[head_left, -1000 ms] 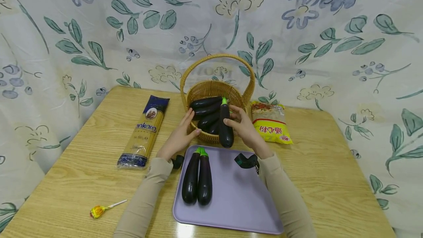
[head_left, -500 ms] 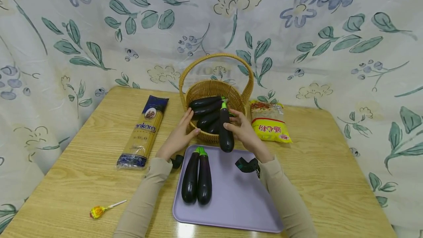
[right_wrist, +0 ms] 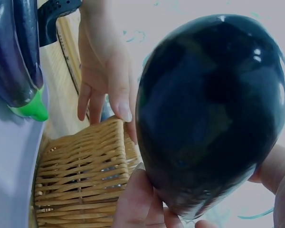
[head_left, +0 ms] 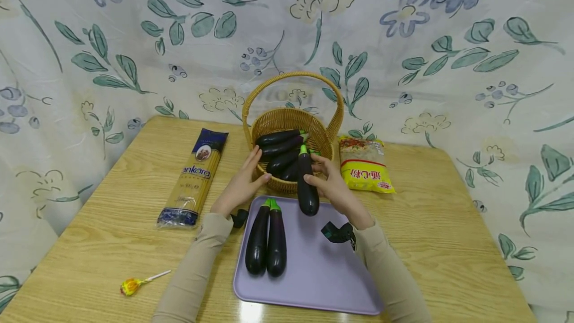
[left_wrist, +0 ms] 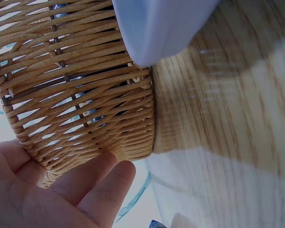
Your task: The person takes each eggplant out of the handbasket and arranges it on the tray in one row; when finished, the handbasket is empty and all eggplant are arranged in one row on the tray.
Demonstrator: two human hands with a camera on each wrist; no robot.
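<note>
My right hand (head_left: pixel 334 183) grips an eggplant (head_left: pixel 308 191) between thumb and fingers, green stem upward. In the head view this eggplant overlaps the front rim of a wicker basket (head_left: pixel 272 117) and the far edge of a lilac tray (head_left: pixel 327 273). Its rounded end fills much of the right wrist view. Several more eggplants (head_left: pixel 277 149) lie in the basket. My left hand (head_left: pixel 238 188) rests against the basket's left side, fingers stretched out, thumb at the front rim; its fingers (left_wrist: pixel 107 194) touch the weave. Two eggplants (head_left: pixel 276 243) lie side by side on the tray's left part.
A pack of spaghetti (head_left: pixel 194 178) lies left of the basket. To the basket's right is a yellow food bag (head_left: pixel 366 166). A lollipop (head_left: pixel 132 285) lies at the front left of the wooden table (head_left: pixel 448 243). A floral cloth (head_left: pixel 287 24) hangs behind.
My right hand has drawn the eggplant toward me, from above the basket's front rim to partly over the tray. The left hand stays at the basket's side.
</note>
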